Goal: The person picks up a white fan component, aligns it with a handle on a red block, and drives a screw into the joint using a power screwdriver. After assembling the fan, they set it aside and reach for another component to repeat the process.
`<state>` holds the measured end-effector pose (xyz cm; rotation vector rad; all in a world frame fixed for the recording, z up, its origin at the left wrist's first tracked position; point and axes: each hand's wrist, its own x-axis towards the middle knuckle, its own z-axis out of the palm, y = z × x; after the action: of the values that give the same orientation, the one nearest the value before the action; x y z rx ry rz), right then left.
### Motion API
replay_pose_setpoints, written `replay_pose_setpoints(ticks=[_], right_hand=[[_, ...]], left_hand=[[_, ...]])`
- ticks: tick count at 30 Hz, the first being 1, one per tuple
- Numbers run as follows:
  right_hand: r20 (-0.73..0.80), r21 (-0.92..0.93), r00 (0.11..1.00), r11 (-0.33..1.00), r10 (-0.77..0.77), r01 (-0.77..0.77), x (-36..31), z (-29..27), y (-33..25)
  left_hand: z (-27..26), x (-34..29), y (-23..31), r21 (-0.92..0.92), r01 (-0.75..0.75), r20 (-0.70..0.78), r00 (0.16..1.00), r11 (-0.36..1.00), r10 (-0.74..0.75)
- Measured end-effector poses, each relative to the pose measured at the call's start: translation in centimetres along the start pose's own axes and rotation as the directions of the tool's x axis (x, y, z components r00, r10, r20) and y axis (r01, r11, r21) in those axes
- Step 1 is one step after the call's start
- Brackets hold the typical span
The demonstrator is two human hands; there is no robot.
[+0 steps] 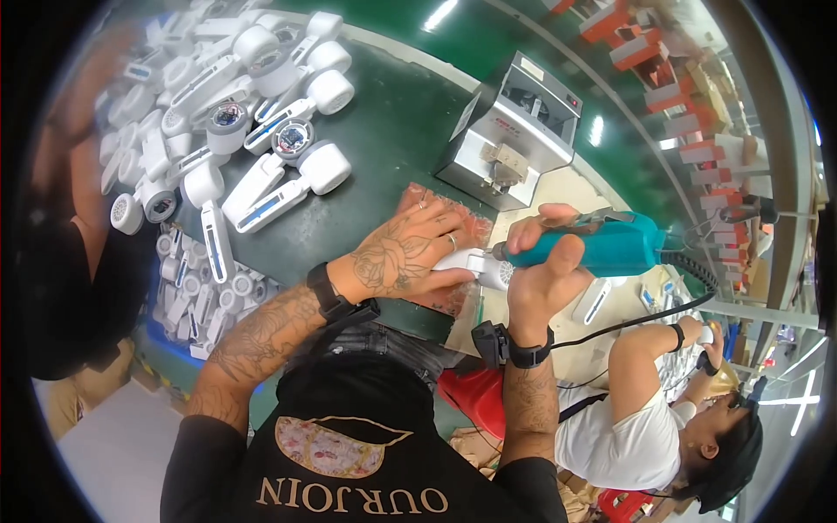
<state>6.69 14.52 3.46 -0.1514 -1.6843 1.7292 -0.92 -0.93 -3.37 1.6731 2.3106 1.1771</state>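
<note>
My left hand (403, 253) presses a white plastic device (497, 272) down on a reddish bubble-wrap sheet (417, 195) at the bench edge, its fingers closed around the handle part. The device's round, perforated end points to the right. A teal electric screwdriver (615, 244) lies sideways in my right hand (545, 283), with fingers and thumb wrapped round its front. The screwdriver's tip is beside the device's round end; whether they touch is hard to tell. From its back end runs a black coiled cable (693, 266).
A heap of similar white devices (187, 122) covers the bench's left. Below it, a blue-edged bin (183, 349) holds more. Behind my hands stands a grey metal machine (514, 131). A co-worker in a white shirt (623, 431) works at lower right, near a red stool (478, 403). Another person is at far left.
</note>
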Motion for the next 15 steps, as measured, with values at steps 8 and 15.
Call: replay_pose_setpoints(ticks=[8, 15], right_hand=[[0.010, 0.029, 1.000, 0.999, 0.027, -0.027, -0.5, -0.2, 1.2], [0.053, 0.063, 0.998, 0.997, 0.033, -0.036, -0.7, -0.2, 1.5]], left_hand=[[0.4, 0.1, 0.1, 0.038, -0.034, -0.036, 0.999, 0.999, 0.036], [0.2, 0.1, 0.1, 0.112, -0.055, -0.050, 0.997, 0.992, 0.060]])
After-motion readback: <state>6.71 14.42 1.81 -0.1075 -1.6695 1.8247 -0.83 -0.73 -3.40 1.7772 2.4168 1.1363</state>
